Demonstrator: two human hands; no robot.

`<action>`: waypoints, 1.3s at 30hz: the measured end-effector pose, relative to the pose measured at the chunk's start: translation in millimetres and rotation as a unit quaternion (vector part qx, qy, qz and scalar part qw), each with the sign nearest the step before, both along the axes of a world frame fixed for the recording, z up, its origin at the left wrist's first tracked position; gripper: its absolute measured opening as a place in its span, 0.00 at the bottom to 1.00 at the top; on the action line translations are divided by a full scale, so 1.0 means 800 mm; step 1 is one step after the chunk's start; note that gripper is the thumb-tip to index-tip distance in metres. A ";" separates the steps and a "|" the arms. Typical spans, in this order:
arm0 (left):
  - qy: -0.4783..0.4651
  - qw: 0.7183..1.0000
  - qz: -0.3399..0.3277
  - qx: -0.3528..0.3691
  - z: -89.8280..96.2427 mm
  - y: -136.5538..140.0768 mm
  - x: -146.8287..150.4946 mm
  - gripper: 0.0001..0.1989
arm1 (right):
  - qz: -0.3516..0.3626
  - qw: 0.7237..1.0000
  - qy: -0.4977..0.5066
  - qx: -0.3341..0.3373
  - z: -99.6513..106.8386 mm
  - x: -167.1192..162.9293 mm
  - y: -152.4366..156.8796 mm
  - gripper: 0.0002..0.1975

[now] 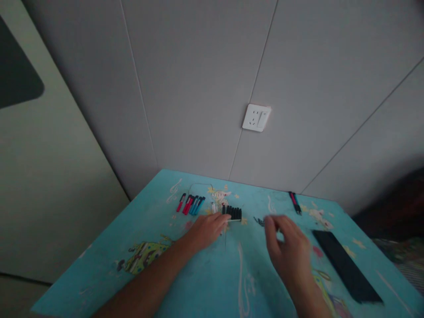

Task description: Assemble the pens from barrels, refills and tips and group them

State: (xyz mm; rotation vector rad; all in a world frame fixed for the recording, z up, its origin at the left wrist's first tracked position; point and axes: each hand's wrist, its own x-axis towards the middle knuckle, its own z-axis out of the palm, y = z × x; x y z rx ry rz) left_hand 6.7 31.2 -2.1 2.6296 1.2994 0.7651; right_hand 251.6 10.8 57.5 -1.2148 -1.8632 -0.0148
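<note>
My left hand [208, 229] lies low on the turquoise cartoon-printed table [205, 282], fingertips touching a tight row of black pens [233, 213]. Whether it grips any of them I cannot tell. To its left lies a row of red and blue pens [190, 204], and a small white item [213, 207] sits between the two groups. My right hand [286, 247] hovers over the table to the right, blurred, fingers apart and holding nothing. A small dark piece [259, 221] lies just left of its fingertips.
A long black flat case [346, 265] lies near the right edge. Two pens, red and dark [294, 202], rest at the back of the table near the grey wall. A white wall socket [256, 117] is mounted above. Dark fabric shows at far right.
</note>
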 end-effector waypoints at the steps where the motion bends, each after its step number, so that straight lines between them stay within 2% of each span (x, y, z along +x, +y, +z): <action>1: 0.010 1.000 0.005 -0.001 0.001 0.000 0.000 0.17 | -0.027 0.999 -0.030 -0.024 -0.007 0.004 0.009 0.10; 4: 0.034 0.999 0.018 -0.002 0.005 -0.002 -0.002 0.16 | -0.131 0.970 -0.150 -0.139 -0.036 0.016 0.035 0.08; 6: 0.037 0.999 0.022 -0.004 0.006 -0.001 -0.003 0.14 | -0.152 0.954 -0.188 -0.177 -0.057 0.023 0.044 0.07; 10: 0.028 0.999 0.017 -0.006 0.005 0.001 -0.004 0.13 | -0.154 0.949 -0.208 -0.183 -0.079 0.029 0.046 0.07; 14: 0.015 1.000 0.016 -0.010 0.004 0.002 -0.004 0.11 | -0.155 0.950 -0.203 -0.180 -0.079 0.026 0.045 0.08; 17: 0.020 1.000 0.018 -0.016 0.003 0.003 -0.004 0.12 | -0.122 0.968 -0.152 -0.159 -0.073 0.020 0.044 0.09; 20: 0.028 0.999 0.013 -0.013 0.003 0.002 -0.004 0.13 | -0.062 0.986 -0.042 -0.149 -0.066 0.006 0.034 0.10; 24: 0.038 0.999 0.008 -0.006 0.003 -0.001 -0.001 0.13 | -0.007 0.986 0.075 -0.147 -0.059 -0.018 0.014 0.10; 30: 0.049 0.999 0.018 -0.003 0.003 -0.001 -0.001 0.13 | 0.100 0.983 0.094 -0.123 -0.057 -0.036 0.008 0.10; 39: 0.047 0.998 0.030 -0.006 0.004 -0.004 -0.001 0.11 | 0.117 0.983 0.074 -0.118 -0.057 -0.036 0.009 0.10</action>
